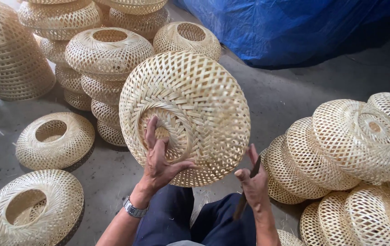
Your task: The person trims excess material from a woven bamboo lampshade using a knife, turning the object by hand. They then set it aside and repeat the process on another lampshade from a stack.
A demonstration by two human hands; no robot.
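We find a round woven bamboo shade (190, 109) held up at the middle of the scene, tilted on edge above the person's knees, its central opening facing the camera. The left hand (161, 159) lies on the rim of that opening, fingers spread across the weave and thumb out to the right; this grip is apart, pressing on the shade rather than clamped round it. The right hand (252, 180) sits at the shade's lower right edge, its grip closed on a dark knife (246, 193) whose handle points down toward the lap. A metal wristwatch (133, 209) is on the left wrist. On the concrete floor (286, 95) we record two single shades near left, tall stacks of shades (106, 68) far left, and a leaning row of shades (359, 141) at right. A blue tarpaulin (291, 27) lies far right.
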